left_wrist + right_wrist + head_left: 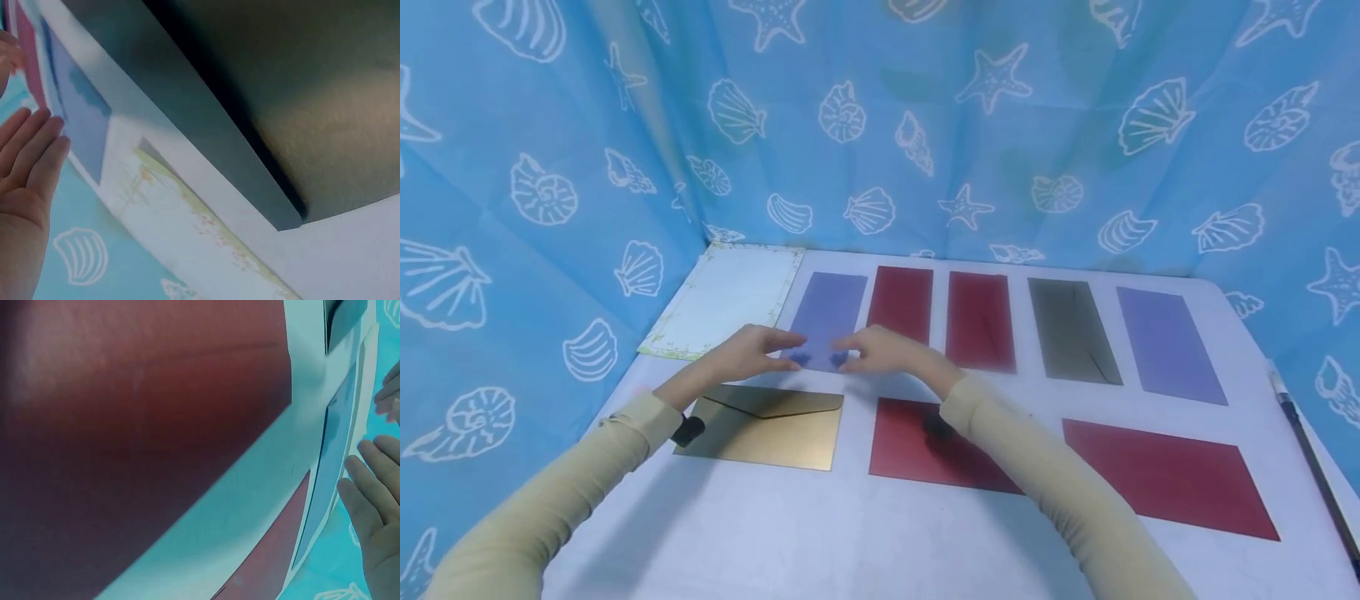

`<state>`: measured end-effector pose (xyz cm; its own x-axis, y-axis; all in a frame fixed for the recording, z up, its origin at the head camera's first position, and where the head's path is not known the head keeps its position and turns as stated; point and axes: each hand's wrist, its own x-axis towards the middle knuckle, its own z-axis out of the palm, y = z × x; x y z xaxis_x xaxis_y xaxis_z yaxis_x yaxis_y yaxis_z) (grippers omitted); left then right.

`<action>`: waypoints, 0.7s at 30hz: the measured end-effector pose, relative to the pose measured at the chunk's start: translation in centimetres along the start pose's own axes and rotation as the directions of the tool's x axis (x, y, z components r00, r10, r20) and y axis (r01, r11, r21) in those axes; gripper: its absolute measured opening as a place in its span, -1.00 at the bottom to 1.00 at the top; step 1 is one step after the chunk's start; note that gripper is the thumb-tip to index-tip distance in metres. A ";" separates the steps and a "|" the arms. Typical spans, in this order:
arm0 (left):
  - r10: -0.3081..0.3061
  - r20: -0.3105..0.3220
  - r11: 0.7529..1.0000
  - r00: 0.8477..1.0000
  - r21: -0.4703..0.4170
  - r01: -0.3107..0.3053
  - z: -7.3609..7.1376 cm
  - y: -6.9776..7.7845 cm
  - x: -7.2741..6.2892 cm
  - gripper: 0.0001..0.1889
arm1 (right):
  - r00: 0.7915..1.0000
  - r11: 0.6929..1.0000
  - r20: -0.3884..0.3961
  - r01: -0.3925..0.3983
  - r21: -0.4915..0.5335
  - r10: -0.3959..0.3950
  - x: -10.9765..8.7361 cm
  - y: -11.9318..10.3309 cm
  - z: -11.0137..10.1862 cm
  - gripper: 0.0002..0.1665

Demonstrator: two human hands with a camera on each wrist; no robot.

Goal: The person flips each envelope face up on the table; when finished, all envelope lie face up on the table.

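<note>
Both my hands hover near the lower end of a purple envelope [829, 304] in the head view, their fingertips facing each other across a small gap. My left hand [748, 352] comes in from the left, fingers loosely extended and nothing held. Opposite it, my right hand [886, 350] is likewise empty, with fingers relaxed. Their shadows fall on the purple paper, and both hands look apart from it. In the left wrist view the left hand [28, 181] shows straight fingers; the right hand [378, 500] looks the same in its own wrist view.
A gold envelope [775, 446] lies below the left hand, a red one [898, 442] under the right forearm. Rightward are red envelopes [981, 325], a dark grey-brown one [1067, 329] and another purple one [1172, 342]. Bordered white paper [722, 292] lies back left; a pen-like stick [1311, 454] edges the right.
</note>
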<state>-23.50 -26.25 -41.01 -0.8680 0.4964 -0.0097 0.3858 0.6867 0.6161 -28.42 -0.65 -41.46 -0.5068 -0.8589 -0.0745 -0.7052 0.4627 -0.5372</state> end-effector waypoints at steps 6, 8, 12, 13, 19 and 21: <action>0.056 0.084 0.989 0.995 0.129 -0.067 0.4 -1.2 0.2 -0.47 | 0.998 0.999 0.055 -0.031 -0.020 0.032 -0.2 -0.5 0.8 -0.43; 0.062 0.089 0.987 0.994 0.145 -0.074 0.5 -1.4 0.2 -0.46 | 0.997 0.999 0.064 -0.045 -0.025 0.047 -0.1 -0.5 1.0 -0.42; 0.062 0.092 0.982 0.994 0.172 -0.078 0.7 -1.5 0.3 -0.46 | 0.996 0.998 0.071 -0.052 -0.036 0.055 0.0 -0.4 1.2 -0.41; 0.061 0.092 0.981 0.994 0.176 -0.076 0.7 -1.5 0.3 -0.46 | 0.996 0.998 0.068 -0.053 -0.038 0.055 0.0 -0.3 1.3 -0.41; 0.034 0.087 0.981 0.996 0.186 -0.050 0.6 -1.3 0.8 -0.48 | 0.997 0.997 0.049 -0.061 -0.045 0.063 0.2 -0.1 1.1 -0.42; 0.022 0.085 0.980 0.996 0.196 -0.039 0.5 -1.2 1.0 -0.48 | 0.997 0.997 0.047 -0.063 -0.042 0.065 0.3 -0.2 1.0 -0.42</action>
<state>-24.71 -26.31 -42.21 -0.8294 0.5550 -0.0632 0.4727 0.7577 0.4500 -27.94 -1.19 -42.27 -0.5277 -0.8362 -0.1491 -0.6918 0.5249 -0.4959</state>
